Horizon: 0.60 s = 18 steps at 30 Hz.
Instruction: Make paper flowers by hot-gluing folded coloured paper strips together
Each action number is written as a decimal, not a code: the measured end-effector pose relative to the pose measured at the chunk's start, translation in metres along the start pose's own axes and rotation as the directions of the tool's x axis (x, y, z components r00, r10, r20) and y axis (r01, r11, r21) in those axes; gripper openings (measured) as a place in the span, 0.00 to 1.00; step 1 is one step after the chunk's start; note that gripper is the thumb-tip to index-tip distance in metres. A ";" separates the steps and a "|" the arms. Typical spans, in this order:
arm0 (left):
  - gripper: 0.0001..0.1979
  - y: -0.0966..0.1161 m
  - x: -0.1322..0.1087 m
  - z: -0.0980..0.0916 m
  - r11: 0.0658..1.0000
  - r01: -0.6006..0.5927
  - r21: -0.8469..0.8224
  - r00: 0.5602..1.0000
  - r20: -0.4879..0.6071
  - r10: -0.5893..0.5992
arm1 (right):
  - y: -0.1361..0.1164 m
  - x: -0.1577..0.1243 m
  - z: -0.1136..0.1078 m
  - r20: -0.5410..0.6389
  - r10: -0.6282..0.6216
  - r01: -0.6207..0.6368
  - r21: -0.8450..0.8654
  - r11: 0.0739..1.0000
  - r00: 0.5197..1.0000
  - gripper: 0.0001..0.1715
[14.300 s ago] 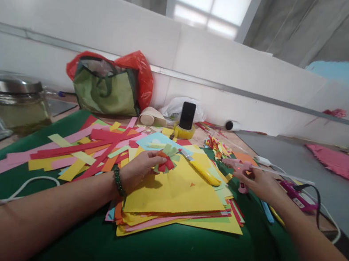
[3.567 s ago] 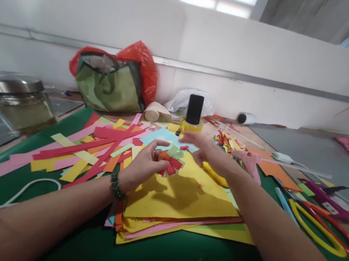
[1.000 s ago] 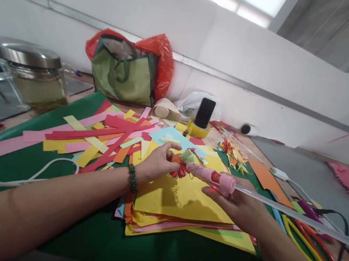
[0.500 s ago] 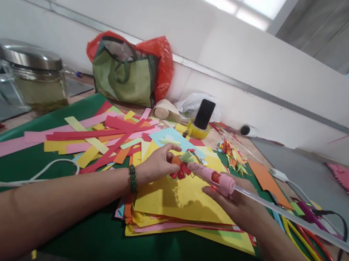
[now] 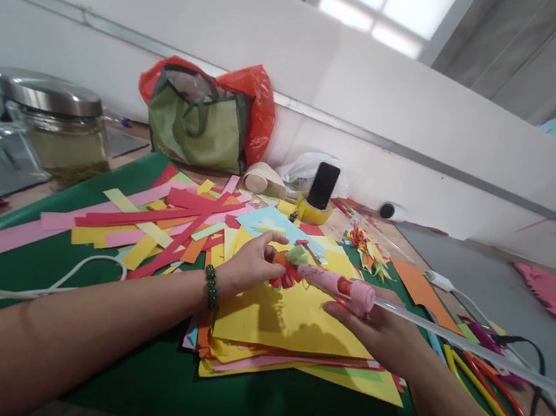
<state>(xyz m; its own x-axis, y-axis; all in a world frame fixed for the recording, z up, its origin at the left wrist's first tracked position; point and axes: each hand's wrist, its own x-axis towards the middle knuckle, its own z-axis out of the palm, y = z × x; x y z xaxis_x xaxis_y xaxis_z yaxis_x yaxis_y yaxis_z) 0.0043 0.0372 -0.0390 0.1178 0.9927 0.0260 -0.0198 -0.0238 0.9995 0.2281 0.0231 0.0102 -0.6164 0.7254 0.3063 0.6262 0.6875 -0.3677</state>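
Observation:
My left hand (image 5: 246, 268), with a dark bead bracelet at the wrist, pinches a small paper flower (image 5: 287, 267) made of red, orange and green strips. My right hand (image 5: 381, 325) is closed around a pink glue gun (image 5: 337, 284) whose nozzle points at the flower and almost touches it. A clear glue stick (image 5: 473, 350) juts out of the gun's back to the right. Both hands hover over a stack of coloured paper sheets (image 5: 290, 321) with yellow on top.
Loose paper strips (image 5: 145, 228) lie on the green mat (image 5: 146, 371) at left. A glass jar (image 5: 56, 126), a green bag in red plastic (image 5: 197, 118), a phone on a tape roll (image 5: 320, 194), scissors (image 5: 488, 388) and cables surround the work spot.
Since one second ago the hands, flower and glue gun have stayed almost still; the view shifted slightly. Earlier, my right hand fetched the glue gun from the right and brought it to the flower.

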 end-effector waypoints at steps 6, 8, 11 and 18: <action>0.23 0.002 -0.002 0.000 1.000 0.018 0.018 1.000 -0.015 -0.018 | 0.016 -0.008 0.003 -0.264 0.264 -0.132 0.427 0.894 0.928 0.17; 0.24 0.004 -0.003 0.001 0.999 0.033 -0.005 0.999 -0.004 -0.033 | 0.022 -0.011 0.005 -0.341 0.379 -0.150 0.541 0.828 0.860 0.18; 0.25 0.008 -0.004 0.001 0.994 0.070 -0.087 0.998 0.015 -0.069 | 0.032 -0.009 0.000 -0.458 0.429 -0.127 0.555 0.822 0.778 0.21; 0.24 0.005 0.003 -0.004 0.967 -0.016 -0.254 0.990 -0.139 -0.020 | 0.106 -0.009 -0.036 -0.542 0.585 -0.514 0.296 0.805 0.604 0.28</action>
<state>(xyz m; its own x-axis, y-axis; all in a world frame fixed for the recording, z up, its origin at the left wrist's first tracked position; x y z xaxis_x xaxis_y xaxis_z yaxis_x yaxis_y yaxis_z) 0.0005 0.0405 -0.0342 -0.0214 0.9998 0.0032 -0.2733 -0.0089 0.9619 0.3176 0.0909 0.0002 0.2529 0.8585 0.4460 0.6793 0.1707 -0.7137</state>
